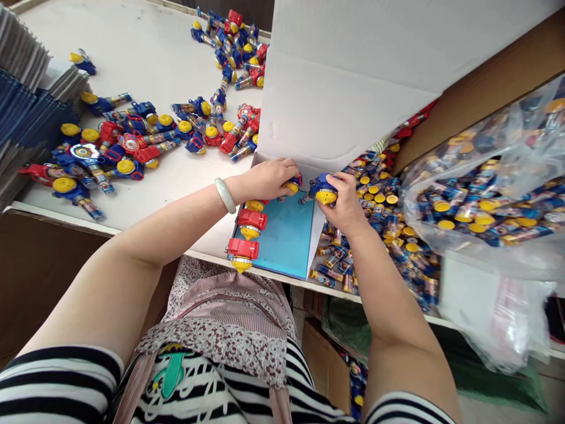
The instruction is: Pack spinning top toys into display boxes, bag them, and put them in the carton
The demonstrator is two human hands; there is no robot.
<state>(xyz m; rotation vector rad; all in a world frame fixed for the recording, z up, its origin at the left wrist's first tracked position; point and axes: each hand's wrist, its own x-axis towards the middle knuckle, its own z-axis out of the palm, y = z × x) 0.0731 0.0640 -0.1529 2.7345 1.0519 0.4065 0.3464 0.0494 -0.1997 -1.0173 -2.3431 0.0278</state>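
My right hand (346,203) is closed round a blue toy (321,187) with a round yellow cap, held over the right side of an open white box with a blue bottom (286,235). At the back left of the box, my left hand (274,178) grips a smaller-looking toy (291,186) whose yellow cap shows below the fingers; most of it is hidden. Along the box's left side sit several red toys with yellow caps, among them a front one (242,253) and another behind it (251,222). The tall white lid (344,82) stands raised behind both hands.
Blue and red toys with clear tubes lie in a loose pile (128,141) on the white table at left, with more at the back (238,47). Stacked flat cartons (26,100) stand far left. Many small filled tubes (384,206) and a clear plastic bag (481,194) lie right.
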